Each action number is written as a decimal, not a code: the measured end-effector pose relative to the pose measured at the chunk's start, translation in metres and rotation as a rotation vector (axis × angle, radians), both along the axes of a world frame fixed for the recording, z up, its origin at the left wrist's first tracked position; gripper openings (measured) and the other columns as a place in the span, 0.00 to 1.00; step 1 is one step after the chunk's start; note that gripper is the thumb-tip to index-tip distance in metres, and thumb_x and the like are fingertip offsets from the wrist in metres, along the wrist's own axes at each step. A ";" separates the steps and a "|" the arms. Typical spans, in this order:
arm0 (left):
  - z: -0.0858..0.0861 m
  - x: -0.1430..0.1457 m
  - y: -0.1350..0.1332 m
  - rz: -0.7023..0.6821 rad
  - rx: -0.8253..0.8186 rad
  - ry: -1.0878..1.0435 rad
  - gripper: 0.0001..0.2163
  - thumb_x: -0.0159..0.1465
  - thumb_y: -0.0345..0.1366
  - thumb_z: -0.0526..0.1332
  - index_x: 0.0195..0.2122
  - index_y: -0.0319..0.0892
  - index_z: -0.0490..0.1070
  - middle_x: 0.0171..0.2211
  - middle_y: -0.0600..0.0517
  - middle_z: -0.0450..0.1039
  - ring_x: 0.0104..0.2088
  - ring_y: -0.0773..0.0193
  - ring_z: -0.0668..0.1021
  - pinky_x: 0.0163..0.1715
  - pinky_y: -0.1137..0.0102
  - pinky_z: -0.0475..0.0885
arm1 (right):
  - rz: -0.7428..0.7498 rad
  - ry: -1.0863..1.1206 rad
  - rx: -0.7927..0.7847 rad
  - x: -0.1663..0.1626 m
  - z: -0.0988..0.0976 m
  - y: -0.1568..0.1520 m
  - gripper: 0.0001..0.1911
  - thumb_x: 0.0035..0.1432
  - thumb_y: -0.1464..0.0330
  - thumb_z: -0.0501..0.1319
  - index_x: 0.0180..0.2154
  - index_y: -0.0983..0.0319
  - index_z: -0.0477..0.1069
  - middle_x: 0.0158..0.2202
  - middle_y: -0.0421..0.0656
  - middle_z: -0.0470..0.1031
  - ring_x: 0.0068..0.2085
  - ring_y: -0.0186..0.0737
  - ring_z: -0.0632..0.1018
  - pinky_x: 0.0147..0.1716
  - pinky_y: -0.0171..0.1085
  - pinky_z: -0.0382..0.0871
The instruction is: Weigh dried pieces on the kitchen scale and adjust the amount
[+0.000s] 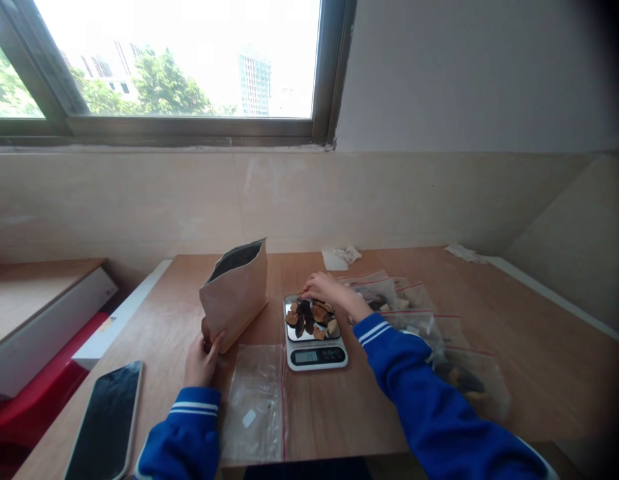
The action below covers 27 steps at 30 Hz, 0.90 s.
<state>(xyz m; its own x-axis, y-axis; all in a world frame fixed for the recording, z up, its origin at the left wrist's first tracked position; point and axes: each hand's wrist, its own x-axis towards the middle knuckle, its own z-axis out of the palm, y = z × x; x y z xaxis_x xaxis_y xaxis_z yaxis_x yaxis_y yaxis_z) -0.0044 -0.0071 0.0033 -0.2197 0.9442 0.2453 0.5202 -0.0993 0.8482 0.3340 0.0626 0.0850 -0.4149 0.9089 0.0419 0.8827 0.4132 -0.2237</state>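
Note:
My left hand (pixel 203 357) grips the lower left corner of a brown kraft paper pouch (pixel 239 293), which stands upright with its top open. Over the far edge of a small white digital kitchen scale (pixel 317 358) is my right hand (pixel 324 290), its fingers bent together at the pile. Dried brown and dark slices (pixel 312 319), perhaps mushroom, are heaped on the scale's shiny plate. Whether a piece is between my right fingertips is hard to see. A flat clear zip bag (pixel 257 407) with a red seal line lies in front of the pouch.
Several filled clear zip bags (pixel 469 380) lie on the right, partly under my right sleeve. A phone (pixel 109 420) rests at the table's left. Crumpled white tissue (pixel 347 255) is near the wall, below the window. A red stool (pixel 44 393) stands left of the table (pixel 359 413).

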 end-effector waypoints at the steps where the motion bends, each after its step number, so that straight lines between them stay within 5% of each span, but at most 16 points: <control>1: 0.000 0.000 0.000 -0.008 0.007 0.002 0.22 0.52 0.56 0.60 0.32 0.40 0.73 0.30 0.46 0.79 0.32 0.50 0.79 0.31 0.63 0.73 | -0.001 -0.024 -0.004 -0.003 0.002 0.002 0.11 0.59 0.62 0.62 0.38 0.61 0.79 0.42 0.49 0.78 0.45 0.43 0.75 0.44 0.33 0.63; 5: -0.001 -0.001 0.001 -0.021 0.049 0.016 0.21 0.52 0.55 0.60 0.32 0.40 0.73 0.30 0.47 0.79 0.33 0.51 0.79 0.32 0.63 0.74 | 0.000 -0.040 -0.017 -0.010 0.007 0.009 0.09 0.58 0.65 0.62 0.32 0.61 0.81 0.36 0.49 0.80 0.40 0.43 0.78 0.41 0.33 0.63; 15: -0.007 -0.004 0.003 -0.046 0.011 0.032 0.23 0.54 0.55 0.59 0.36 0.39 0.74 0.33 0.45 0.79 0.34 0.50 0.79 0.33 0.63 0.74 | -0.090 0.028 0.003 0.000 -0.003 0.014 0.14 0.59 0.68 0.61 0.46 0.64 0.74 0.44 0.47 0.78 0.44 0.37 0.77 0.40 0.29 0.66; 27: -0.005 -0.003 0.002 -0.056 0.030 0.034 0.22 0.54 0.54 0.59 0.37 0.39 0.74 0.33 0.46 0.79 0.34 0.51 0.79 0.33 0.64 0.74 | -0.124 -0.172 -0.028 -0.018 0.012 0.016 0.11 0.56 0.74 0.60 0.39 0.62 0.79 0.42 0.51 0.80 0.45 0.45 0.78 0.43 0.34 0.65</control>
<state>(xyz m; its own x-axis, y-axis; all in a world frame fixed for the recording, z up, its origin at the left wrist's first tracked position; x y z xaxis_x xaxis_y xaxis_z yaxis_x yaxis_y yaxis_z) -0.0075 -0.0047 -0.0018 -0.1580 0.9470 0.2799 0.5416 -0.1539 0.8264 0.3156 0.0784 0.0970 -0.2989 0.9532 -0.0460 0.9525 0.2950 -0.0749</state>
